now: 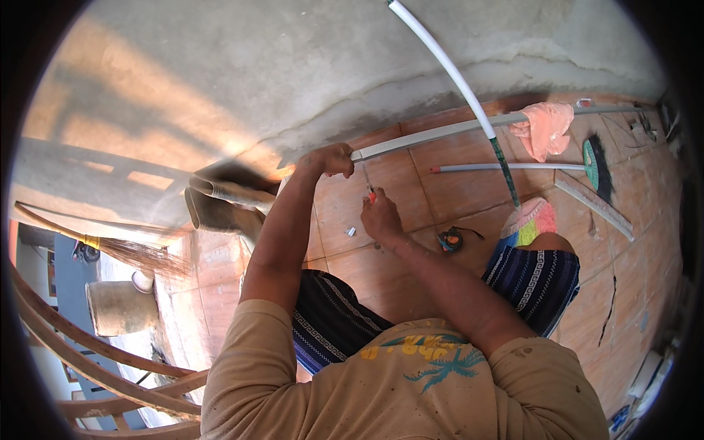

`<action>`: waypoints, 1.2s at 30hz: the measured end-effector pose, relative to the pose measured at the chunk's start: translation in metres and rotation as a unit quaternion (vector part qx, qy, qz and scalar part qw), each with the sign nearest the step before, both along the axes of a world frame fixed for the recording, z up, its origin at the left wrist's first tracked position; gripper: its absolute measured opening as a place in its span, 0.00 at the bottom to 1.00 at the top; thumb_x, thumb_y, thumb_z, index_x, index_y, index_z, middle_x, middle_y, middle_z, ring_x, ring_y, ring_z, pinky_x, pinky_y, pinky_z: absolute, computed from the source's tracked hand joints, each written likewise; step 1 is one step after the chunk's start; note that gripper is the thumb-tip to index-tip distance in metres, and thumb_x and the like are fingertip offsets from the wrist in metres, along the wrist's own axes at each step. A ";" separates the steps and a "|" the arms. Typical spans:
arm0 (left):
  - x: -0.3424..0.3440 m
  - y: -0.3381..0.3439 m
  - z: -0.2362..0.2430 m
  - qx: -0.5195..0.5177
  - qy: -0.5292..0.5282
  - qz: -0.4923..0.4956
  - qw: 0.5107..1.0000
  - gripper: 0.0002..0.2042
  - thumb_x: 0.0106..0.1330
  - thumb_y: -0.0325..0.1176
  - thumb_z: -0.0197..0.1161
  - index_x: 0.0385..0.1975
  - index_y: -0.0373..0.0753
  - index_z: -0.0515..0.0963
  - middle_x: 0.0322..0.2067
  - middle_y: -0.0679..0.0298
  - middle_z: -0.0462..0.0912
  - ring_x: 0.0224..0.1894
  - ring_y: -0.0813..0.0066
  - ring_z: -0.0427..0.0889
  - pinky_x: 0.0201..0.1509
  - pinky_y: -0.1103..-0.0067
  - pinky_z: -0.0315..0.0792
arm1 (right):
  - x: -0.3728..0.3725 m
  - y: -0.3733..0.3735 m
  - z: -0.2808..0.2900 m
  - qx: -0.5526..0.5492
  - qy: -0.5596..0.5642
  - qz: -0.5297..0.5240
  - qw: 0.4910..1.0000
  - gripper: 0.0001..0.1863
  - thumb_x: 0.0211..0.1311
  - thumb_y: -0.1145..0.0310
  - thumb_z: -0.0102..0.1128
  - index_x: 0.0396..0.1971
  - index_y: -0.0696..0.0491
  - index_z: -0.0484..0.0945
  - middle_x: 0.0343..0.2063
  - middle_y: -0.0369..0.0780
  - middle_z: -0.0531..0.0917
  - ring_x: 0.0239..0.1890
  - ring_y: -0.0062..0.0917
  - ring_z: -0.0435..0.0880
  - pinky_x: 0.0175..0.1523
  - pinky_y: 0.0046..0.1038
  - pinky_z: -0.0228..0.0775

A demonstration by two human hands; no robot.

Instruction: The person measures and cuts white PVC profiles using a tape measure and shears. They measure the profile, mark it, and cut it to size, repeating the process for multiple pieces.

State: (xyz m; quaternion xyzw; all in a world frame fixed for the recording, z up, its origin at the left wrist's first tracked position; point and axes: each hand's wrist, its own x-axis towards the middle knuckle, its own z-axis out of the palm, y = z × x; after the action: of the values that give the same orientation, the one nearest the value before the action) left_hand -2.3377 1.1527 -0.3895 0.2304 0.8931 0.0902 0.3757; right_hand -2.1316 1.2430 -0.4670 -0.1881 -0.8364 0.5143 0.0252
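My left hand (330, 160) is closed around the near end of a long, pale grey bar (440, 133) that runs off to the right along the wall. Just below that end, my right hand (383, 218) grips a tool with a red handle (372, 196). From the handle a thin, narrow blade points up toward the bar; whether it touches is hard to make out. On the tiles beside my right hand lies a small silvery offcut (350, 231). A tape measure (450, 239) rests on the floor right of my right forearm.
A pink cloth (544, 129) hangs over the bar. A white and green pole (458, 77) leans across it. A green-headed brush (598, 166) and a pale strip (594, 204) lie at right. Boots (224, 213), a twig broom (132, 249) and a pot (121, 308) stand left.
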 end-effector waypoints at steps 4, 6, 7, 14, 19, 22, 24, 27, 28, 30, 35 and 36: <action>-0.002 -0.003 -0.001 -0.003 -0.001 -0.004 1.000 0.16 0.50 0.35 0.71 0.37 0.35 0.80 0.29 0.55 0.84 0.31 0.63 0.84 0.34 0.69 0.77 | 0.000 -0.007 -0.001 0.009 0.018 -0.023 1.000 0.15 0.74 0.65 0.55 0.51 0.58 0.70 0.39 0.57 0.83 0.44 0.56 0.84 0.49 0.52 0.76; 0.001 0.001 0.001 0.007 0.002 -0.010 1.000 0.16 0.50 0.34 0.70 0.37 0.35 0.80 0.30 0.55 0.84 0.32 0.63 0.84 0.35 0.69 0.78 | 0.000 -0.011 -0.006 0.014 0.030 -0.049 0.998 0.15 0.74 0.65 0.56 0.52 0.58 0.70 0.39 0.57 0.83 0.43 0.55 0.84 0.49 0.52 0.75; 0.002 0.002 0.001 0.016 0.003 -0.009 1.000 0.16 0.49 0.34 0.70 0.37 0.35 0.80 0.30 0.55 0.84 0.32 0.63 0.84 0.35 0.69 0.78 | -0.001 -0.014 -0.007 0.013 0.033 -0.061 0.997 0.15 0.74 0.65 0.56 0.51 0.58 0.70 0.39 0.57 0.82 0.43 0.55 0.84 0.49 0.52 0.75; 0.002 -0.001 -0.005 0.003 0.037 -0.010 0.999 0.11 0.50 0.30 0.68 0.34 0.38 0.81 0.25 0.62 0.82 0.26 0.70 0.81 0.28 0.72 0.77 | -0.001 -0.008 -0.001 -0.033 0.008 -0.028 0.999 0.13 0.74 0.66 0.55 0.49 0.58 0.70 0.37 0.60 0.84 0.44 0.58 0.84 0.48 0.54 0.75; 0.000 -0.004 -0.017 0.020 0.008 -0.012 1.000 0.11 0.50 0.31 0.69 0.33 0.37 0.81 0.24 0.62 0.82 0.24 0.70 0.80 0.28 0.72 0.76 | -0.001 -0.007 -0.007 -0.039 -0.007 -0.014 0.999 0.12 0.74 0.66 0.54 0.49 0.58 0.71 0.37 0.61 0.85 0.44 0.59 0.84 0.48 0.54 0.75; -0.001 -0.005 -0.016 0.011 0.016 -0.007 1.000 0.11 0.49 0.31 0.69 0.33 0.36 0.82 0.23 0.61 0.81 0.23 0.69 0.80 0.27 0.72 0.76 | -0.002 -0.008 -0.005 -0.032 -0.004 -0.014 0.999 0.13 0.74 0.65 0.54 0.49 0.59 0.71 0.39 0.61 0.84 0.46 0.59 0.84 0.49 0.54 0.75; 0.000 -0.004 -0.013 0.000 0.017 -0.007 1.000 0.13 0.49 0.32 0.69 0.34 0.36 0.81 0.25 0.59 0.82 0.26 0.66 0.82 0.30 0.70 0.77 | -0.004 -0.007 -0.002 -0.034 -0.024 -0.009 0.999 0.14 0.73 0.65 0.55 0.50 0.59 0.71 0.42 0.61 0.84 0.47 0.58 0.84 0.51 0.53 0.75; 0.000 -0.006 -0.013 -0.016 0.016 -0.005 1.000 0.16 0.48 0.35 0.70 0.37 0.36 0.81 0.29 0.54 0.84 0.32 0.60 0.85 0.36 0.66 0.78 | -0.008 -0.005 0.015 -0.068 -0.088 0.000 0.994 0.18 0.71 0.65 0.55 0.54 0.60 0.71 0.48 0.61 0.83 0.51 0.56 0.84 0.53 0.51 0.75; 0.001 -0.004 -0.013 -0.025 0.021 -0.008 0.999 0.16 0.48 0.35 0.70 0.37 0.37 0.81 0.30 0.54 0.84 0.32 0.60 0.85 0.37 0.65 0.78 | -0.009 -0.006 0.026 -0.092 -0.109 -0.004 0.990 0.19 0.71 0.65 0.56 0.56 0.60 0.71 0.49 0.60 0.83 0.53 0.54 0.84 0.55 0.50 0.76; 0.004 -0.003 -0.012 -0.027 0.035 -0.010 0.999 0.14 0.48 0.34 0.69 0.36 0.36 0.82 0.28 0.55 0.84 0.30 0.62 0.84 0.34 0.66 0.78 | -0.012 -0.005 0.033 -0.117 -0.138 -0.008 0.983 0.22 0.70 0.64 0.56 0.59 0.59 0.71 0.53 0.59 0.82 0.55 0.52 0.83 0.57 0.48 0.76; 0.005 -0.010 -0.020 -0.004 0.082 -0.019 0.996 0.13 0.49 0.33 0.68 0.34 0.34 0.84 0.29 0.52 0.86 0.31 0.58 0.86 0.36 0.66 0.80 | -0.011 -0.001 0.036 -0.082 -0.155 0.001 0.985 0.24 0.71 0.63 0.56 0.63 0.58 0.71 0.56 0.55 0.82 0.58 0.50 0.83 0.60 0.45 0.76; 0.006 -0.012 -0.023 0.004 0.111 -0.031 0.993 0.14 0.48 0.33 0.68 0.35 0.34 0.84 0.31 0.50 0.86 0.34 0.56 0.87 0.39 0.66 0.80 | -0.010 0.001 0.037 -0.082 -0.154 0.007 0.985 0.24 0.71 0.63 0.56 0.62 0.58 0.72 0.56 0.55 0.82 0.58 0.50 0.83 0.60 0.45 0.76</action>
State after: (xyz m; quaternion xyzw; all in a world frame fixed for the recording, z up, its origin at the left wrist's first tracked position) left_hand -2.3315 1.1409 -0.4125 0.2684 0.9211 0.0563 0.2763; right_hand -2.1418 1.2441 -0.4295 -0.2603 -0.7864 0.5465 -0.1229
